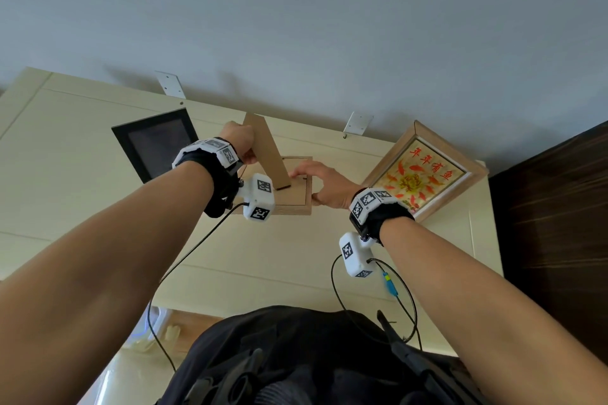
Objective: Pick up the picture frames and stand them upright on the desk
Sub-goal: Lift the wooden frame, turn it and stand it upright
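Note:
A light wooden picture frame (296, 199) lies face down in the middle of the cream desk (98, 207). Its cardboard easel stand (268, 154) is swung up from the back. My left hand (241, 141) grips the upper part of that stand. My right hand (324, 184) holds the frame's right edge, fingers spread on its back. A black frame (156, 145) lies flat at the left. A wooden frame with a red fish and flower picture (424, 171) lies face up at the right.
The desk stands against a grey wall (296, 26), fixed by two metal brackets (169, 84). A dark wooden panel (559, 223) borders the desk's right side. Cables hang from both wrist devices toward my body.

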A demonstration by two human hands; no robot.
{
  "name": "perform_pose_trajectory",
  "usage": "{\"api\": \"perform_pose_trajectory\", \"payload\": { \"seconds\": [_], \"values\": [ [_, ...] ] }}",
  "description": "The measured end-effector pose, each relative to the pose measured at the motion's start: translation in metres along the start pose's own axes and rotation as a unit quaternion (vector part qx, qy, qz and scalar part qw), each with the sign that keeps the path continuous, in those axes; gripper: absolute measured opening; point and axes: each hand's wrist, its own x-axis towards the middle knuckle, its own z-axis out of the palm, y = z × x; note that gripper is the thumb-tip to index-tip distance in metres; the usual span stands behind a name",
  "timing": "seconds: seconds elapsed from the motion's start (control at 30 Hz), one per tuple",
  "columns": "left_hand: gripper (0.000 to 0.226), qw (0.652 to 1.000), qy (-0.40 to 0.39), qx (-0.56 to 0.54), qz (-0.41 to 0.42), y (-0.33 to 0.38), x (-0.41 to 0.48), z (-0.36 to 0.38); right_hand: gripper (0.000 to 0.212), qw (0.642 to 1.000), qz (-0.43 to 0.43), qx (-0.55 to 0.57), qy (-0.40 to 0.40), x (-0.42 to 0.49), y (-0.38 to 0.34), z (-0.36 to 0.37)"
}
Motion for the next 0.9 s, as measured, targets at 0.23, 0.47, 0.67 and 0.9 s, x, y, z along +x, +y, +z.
{"api": "perform_pose_trajectory", "payload": {
  "seconds": [0.23,0.47,0.67,0.9],
  "values": [
    [0.015,1.0,-0.013,-0.027,0.004,0.012,0.001,0.001,0.055,0.998,-0.024,-0.039,0.044,-0.008,-0.01,-0.003],
    [0.028,0.978,-0.1,0.179,0.048,0.05,-0.006,0.004,0.027,0.998,-0.026,-0.01,0.048,-0.012,-0.034,-0.023],
    [0.046,0.932,-0.16,0.316,0.074,0.054,-0.013,0.005,0.014,0.996,0.028,0.054,0.071,-0.007,-0.033,-0.028],
    [0.034,0.828,-0.193,0.52,0.081,0.06,-0.034,0.013,0.033,0.98,0.07,0.172,0.065,-0.011,-0.03,-0.033]
  ]
}}
